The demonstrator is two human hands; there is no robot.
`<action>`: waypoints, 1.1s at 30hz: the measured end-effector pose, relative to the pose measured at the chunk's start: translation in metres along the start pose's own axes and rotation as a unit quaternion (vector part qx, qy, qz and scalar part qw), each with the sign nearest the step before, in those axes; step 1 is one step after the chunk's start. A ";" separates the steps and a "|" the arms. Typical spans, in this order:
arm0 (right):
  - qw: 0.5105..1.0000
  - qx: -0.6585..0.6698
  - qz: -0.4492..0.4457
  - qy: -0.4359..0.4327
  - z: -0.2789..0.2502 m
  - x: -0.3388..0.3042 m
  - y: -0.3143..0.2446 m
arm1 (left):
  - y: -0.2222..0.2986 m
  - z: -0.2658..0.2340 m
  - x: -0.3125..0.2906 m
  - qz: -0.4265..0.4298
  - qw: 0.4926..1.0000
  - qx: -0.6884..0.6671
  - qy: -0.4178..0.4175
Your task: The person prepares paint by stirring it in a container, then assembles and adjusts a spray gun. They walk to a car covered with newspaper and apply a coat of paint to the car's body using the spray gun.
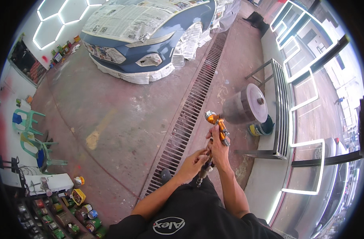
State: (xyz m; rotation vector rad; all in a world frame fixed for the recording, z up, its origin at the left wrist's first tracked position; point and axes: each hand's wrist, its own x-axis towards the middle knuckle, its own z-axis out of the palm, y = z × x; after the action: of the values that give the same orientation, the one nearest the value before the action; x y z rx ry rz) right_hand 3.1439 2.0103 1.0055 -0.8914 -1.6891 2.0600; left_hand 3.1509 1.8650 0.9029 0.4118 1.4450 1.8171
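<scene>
The right hand (218,148) is clenched around the grip of one orange spray gun (217,126), held up in front of the chest over the floor, while the left hand (196,161) pinches the fitting at its bottom. It seems best to keep the gun steady while adjusting. Visible are one masked car (150,36), two green chairs (34,137) and one floor drain (190,111).

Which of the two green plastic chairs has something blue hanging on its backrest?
The farther green chair, up by the wall: a blue item hangs on its backrest. The nearer green chair, closer to the paint cans, carries its blue item on the seat.
</scene>
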 end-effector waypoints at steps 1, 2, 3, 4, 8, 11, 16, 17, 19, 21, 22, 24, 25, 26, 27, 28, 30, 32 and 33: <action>1.000 -0.004 -0.001 0.016 0.001 0.021 0.000 | 0.003 -0.006 0.012 0.005 1.000 0.003 0.017; 1.000 -0.009 -0.001 0.030 -0.001 0.044 0.001 | 0.004 -0.012 0.023 0.010 0.999 0.006 0.037; 0.998 -0.023 0.004 0.055 -0.009 0.067 -0.006 | 0.011 -0.015 0.037 0.005 0.999 -0.002 0.048; 0.997 -0.021 0.007 0.077 -0.019 0.092 -0.009 | 0.018 -0.019 0.049 -0.028 0.998 0.014 0.056; 0.987 0.006 0.015 0.157 -0.072 0.217 0.013 | -0.035 -0.082 0.099 -0.083 0.978 0.160 0.105; 0.983 0.044 0.016 0.178 -0.088 0.310 0.011 | -0.090 -0.152 0.107 -0.111 0.941 0.211 0.240; 0.973 0.029 0.073 0.219 -0.154 0.430 0.014 | -0.116 -0.180 0.091 -0.283 0.868 0.119 0.391; 0.971 0.026 0.084 0.223 -0.162 0.445 0.017 | -0.127 -0.184 0.080 -0.304 0.853 0.118 0.408; 0.966 0.043 0.091 0.237 -0.177 0.474 0.018 | -0.128 -0.182 0.067 -0.376 0.825 0.111 0.406; 0.962 0.062 0.099 0.248 -0.183 0.501 0.016 | -0.128 -0.182 0.055 -0.410 0.811 0.161 0.386; 0.961 0.072 0.108 0.246 -0.176 0.512 0.017 | -0.130 -0.182 0.042 -0.410 0.805 0.213 0.372; 0.958 0.070 0.116 0.252 -0.182 0.529 0.016 | -0.121 -0.169 0.062 -0.427 0.797 0.244 0.350; 0.958 0.065 0.119 0.254 -0.187 0.537 0.015 | -0.113 -0.161 0.073 -0.442 0.793 0.229 0.351; 0.957 0.062 0.124 0.255 -0.187 0.544 0.014 | -0.105 -0.157 0.086 -0.445 0.793 0.219 0.354; 0.957 0.063 0.118 0.259 -0.184 0.552 0.013 | -0.100 -0.154 0.097 -0.446 0.793 0.207 0.359; 0.956 0.064 0.112 0.264 -0.181 0.559 0.013 | -0.095 -0.155 0.110 -0.434 0.800 0.199 0.362; 0.954 0.063 0.111 0.269 -0.170 0.572 0.013 | -0.090 -0.165 0.128 -0.400 0.815 0.203 0.366; 0.950 0.058 0.120 0.281 -0.161 0.584 0.014 | -0.084 -0.184 0.159 -0.367 0.832 0.223 0.352; 0.952 0.052 0.110 0.282 -0.159 0.588 0.015 | -0.080 -0.191 0.177 -0.355 0.840 0.227 0.341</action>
State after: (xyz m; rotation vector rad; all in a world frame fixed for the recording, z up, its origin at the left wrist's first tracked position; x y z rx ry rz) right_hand 2.8083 2.4857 0.8247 -1.5106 -1.2071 1.7571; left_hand 2.9375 1.8686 0.7342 -0.5765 2.1438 1.0108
